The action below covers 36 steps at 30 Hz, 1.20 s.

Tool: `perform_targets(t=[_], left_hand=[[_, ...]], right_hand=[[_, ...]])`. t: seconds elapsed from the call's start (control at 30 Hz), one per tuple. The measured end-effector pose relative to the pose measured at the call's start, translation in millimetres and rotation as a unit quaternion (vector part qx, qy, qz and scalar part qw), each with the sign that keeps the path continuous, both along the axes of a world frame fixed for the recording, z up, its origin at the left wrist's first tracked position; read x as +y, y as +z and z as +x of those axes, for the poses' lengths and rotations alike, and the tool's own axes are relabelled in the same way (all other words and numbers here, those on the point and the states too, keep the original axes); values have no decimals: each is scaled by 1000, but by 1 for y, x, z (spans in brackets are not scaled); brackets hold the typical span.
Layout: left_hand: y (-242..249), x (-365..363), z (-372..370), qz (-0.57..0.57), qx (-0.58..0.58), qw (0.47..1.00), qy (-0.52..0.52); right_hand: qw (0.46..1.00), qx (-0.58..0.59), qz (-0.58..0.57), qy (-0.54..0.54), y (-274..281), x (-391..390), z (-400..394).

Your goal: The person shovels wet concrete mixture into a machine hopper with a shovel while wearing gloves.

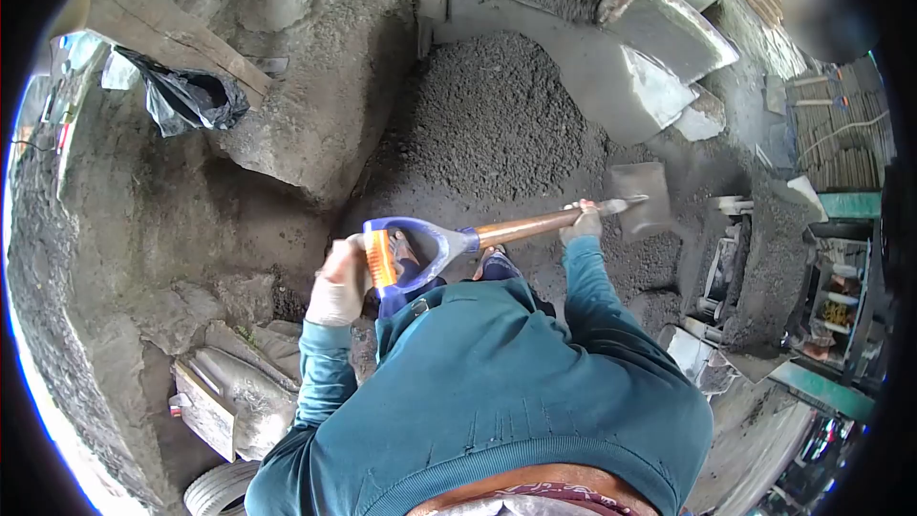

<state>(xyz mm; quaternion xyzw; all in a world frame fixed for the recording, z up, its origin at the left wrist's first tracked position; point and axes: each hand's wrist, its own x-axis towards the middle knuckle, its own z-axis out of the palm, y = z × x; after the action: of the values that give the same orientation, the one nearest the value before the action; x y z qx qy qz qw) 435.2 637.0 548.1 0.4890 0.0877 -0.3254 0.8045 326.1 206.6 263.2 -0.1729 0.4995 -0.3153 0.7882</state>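
Note:
A shovel with a wooden shaft point(525, 227) and a blue D-shaped handle point(449, 247) lies across the front of my body. My left hand point(339, 285), in a pale glove, is closed at the handle's orange grip point(380, 259); its fingers are slightly blurred. Lower on the shaft, close to the metal socket, my gloved right hand point(583, 222) is wrapped round the wood. The flat grey blade point(640, 199) points right, over dark, loose material. Just ahead of the shaft rises a heap of dark, grainy mix point(497, 119).
At left stands a large concrete block point(325, 76) with a wooden beam point(172, 29) and a black plastic bag point(186, 96). Stone slabs point(669, 29) lean at the upper right. Metal frames with green parts point(845, 205) stand at right. A tyre point(220, 489) lies at lower left.

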Motion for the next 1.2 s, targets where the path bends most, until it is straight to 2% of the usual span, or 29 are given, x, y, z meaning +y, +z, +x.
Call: perform_targets(t=[0.03, 0.1, 0.17, 0.23, 0.3, 0.37, 0.4, 0.43, 0.47, 0.5, 0.53, 0.57, 0.6, 0.63, 0.67, 0.73, 0.77, 0.8, 0.83, 0.87, 0.9, 0.97, 1.0, 1.07, 1.1, 1.13, 1.17, 1.2], left_hand=[[-6, -3, 7, 71, -41, 996, -24], [-26, -13, 23, 89, -19, 996, -11], [-47, -5, 49, -51, 51, 997, -13], [-69, 5, 73, -36, 48, 998, -17], [-95, 22, 90, -62, 71, 995, -34], [-121, 34, 97, -110, 141, 984, 12], [-124, 40, 101, -106, 182, 978, 2], [-137, 45, 99, -23, 178, 982, 64], [-179, 63, 91, 35, 251, 961, 106], [-203, 78, 80, 57, 267, 951, 147], [-234, 107, 60, 38, 304, 938, 164], [-261, 143, 30, -17, 300, 937, 176], [-276, 165, -4, 128, 315, 891, 300], [-267, 187, -39, 234, 281, 836, 409], [-257, 202, -62, 317, 277, 786, 452], [-231, 221, -83, 394, 314, 729, 463], [-224, 227, -83, 415, 324, 711, 465], [-222, 226, -72, 430, 321, 704, 465], [-220, 224, -61, 441, 311, 702, 464], [-221, 216, -42, 445, 297, 710, 458], [-227, 207, -20, 447, 280, 719, 451], [-248, 171, 36, 422, 241, 759, 433], [-263, 152, 67, 403, 219, 782, 423], [-302, 94, 130, 372, 175, 815, 410], [-329, 71, 150, 373, 158, 823, 399], [-370, 67, 158, 436, 89, 825, 347], [-376, 55, 165, 406, 155, 811, 392], [-391, 65, 150, 408, 157, 805, 401]], right_hand=[[1000, 4, -20, -17, 4, -8, 7], [998, 4, -62, -29, 34, -21, 27], [992, -42, -119, -13, 54, -35, 44], [988, -20, -155, -9, 90, -35, 71], [993, -14, -120, 12, 116, -28, 105], [995, -22, -90, 48, 112, -20, 132], [994, -35, -78, 74, 96, -10, 149], [992, -47, -63, 101, 75, 2, 167], [990, -43, -27, 130, 51, 24, 183], [987, -40, 11, 157, 18, 48, 201], [981, 9, 66, 182, -51, 66, 212], [958, 117, 142, 218, -64, 112, 228], [925, 188, 129, 304, -141, 153, 227], [911, 173, 151, 342, -169, 206, 218], [898, 132, 179, 379, -176, 273, 199], [855, 94, 246, 448, -174, 386, 171], [823, 158, 285, 466, -156, 424, 179], [773, 128, 370, 500, -169, 468, 171], [740, 157, 452, 472, -149, 489, 178], [745, 171, 459, 453, -138, 501, 191], [751, 187, 464, 432, -131, 502, 199], [794, 115, 401, 442, -148, 443, 249], [817, 84, 363, 441, -178, 402, 271], [866, 22, 313, 389, -313, 273, 322], [886, 1, 306, 349, -364, 201, 353], [893, -12, 311, 324, -397, 148, 368], [925, 76, 268, 258, -382, 151, 369], [914, 87, 306, 252, -384, 146, 355]])
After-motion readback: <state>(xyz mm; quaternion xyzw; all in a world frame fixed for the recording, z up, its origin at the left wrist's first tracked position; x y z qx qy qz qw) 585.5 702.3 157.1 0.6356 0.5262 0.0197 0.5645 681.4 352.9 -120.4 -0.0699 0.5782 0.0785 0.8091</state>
